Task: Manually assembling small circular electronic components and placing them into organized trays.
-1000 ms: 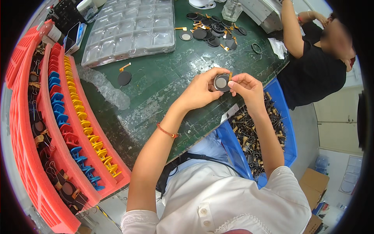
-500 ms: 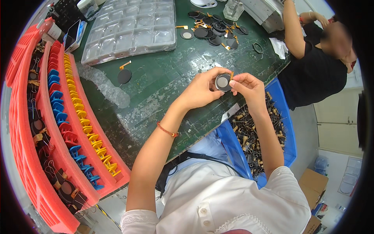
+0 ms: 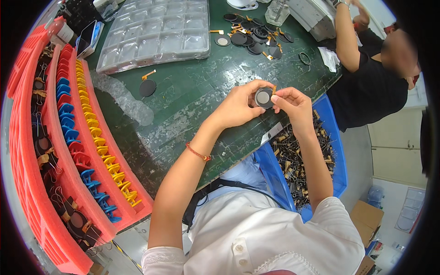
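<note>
Between my two hands is a round black disc (image 3: pixel 263 97) with a grey centre and an orange flex cable at its upper right edge. My left hand (image 3: pixel 239 106) curls its fingers and thumb around the disc's left side and rim. On the other side my right hand (image 3: pixel 293 104) pinches at the disc's right edge by the flex cable. A similar black disc (image 3: pixel 147 88) with an orange tab lies alone on the green table (image 3: pixel 192 114). Farther away a loose pile of such discs (image 3: pixel 254 36) covers part of the table.
A clear plastic compartment tray (image 3: pixel 156 36) stands at the far left, beside crumpled bubble wrap (image 3: pixel 126 98). Pink foam racks (image 3: pixel 103 151) hold clips along the left. A blue bin (image 3: pixel 340 169) of black clips sits below the right edge. Another person (image 3: pixel 366 87) is at right.
Both hands keep their grip on the disc with hardly any movement. The whole view has shifted very slightly. At right, the other person's hand has moved.
</note>
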The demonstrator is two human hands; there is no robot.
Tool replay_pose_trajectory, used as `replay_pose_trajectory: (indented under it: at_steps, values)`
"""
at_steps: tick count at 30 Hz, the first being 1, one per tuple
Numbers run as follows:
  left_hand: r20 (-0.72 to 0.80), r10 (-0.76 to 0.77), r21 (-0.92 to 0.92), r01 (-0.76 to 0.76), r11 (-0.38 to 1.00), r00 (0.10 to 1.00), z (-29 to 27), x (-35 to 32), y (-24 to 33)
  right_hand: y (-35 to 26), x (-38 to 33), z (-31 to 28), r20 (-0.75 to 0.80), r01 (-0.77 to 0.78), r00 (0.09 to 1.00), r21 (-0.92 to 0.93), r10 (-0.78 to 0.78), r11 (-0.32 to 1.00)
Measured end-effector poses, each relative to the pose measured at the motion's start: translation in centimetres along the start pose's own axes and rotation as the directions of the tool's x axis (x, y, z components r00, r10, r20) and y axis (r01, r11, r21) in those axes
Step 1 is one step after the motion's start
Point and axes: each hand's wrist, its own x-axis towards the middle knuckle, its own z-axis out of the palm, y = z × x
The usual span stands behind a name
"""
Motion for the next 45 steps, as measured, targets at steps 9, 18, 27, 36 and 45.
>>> replay_pose_trajectory:
  at_steps: [9,18,27,36,45]
  values:
    - [-0.007,0.011,-0.059,-0.011,0.998,1.0,0.2,0.0,-0.6,-0.3,-0.1,0.1,-0.001,-0.015,1.0,-0.036,0.015,0.999]
    - [0.006,-0.03,-0.03,0.031,0.999,1.0,0.0,-0.1,0.2,-0.6,0.0,0.0,0.011,-0.003,1.0,-0.073,0.004,0.997]
    - [-0.064,0.073,-0.065,-0.077,0.995,0.995,0.2,0.0,-1.1,-0.3,0.1,0.1,0.031,0.038,0.999,-0.086,-0.035,0.996]
    - [-0.017,0.101,-0.046,-0.102,0.994,0.995,0.4,-0.6,-0.2,-0.5,-0.8,0.4,0.0,0.037,0.999,-0.088,-0.037,0.995]
    - [-0.069,0.024,-0.148,-0.034,0.988,0.997,0.2,-0.4,-0.1,-0.2,-1.0,-0.3,0.143,0.01,0.988,-0.444,0.06,0.896]
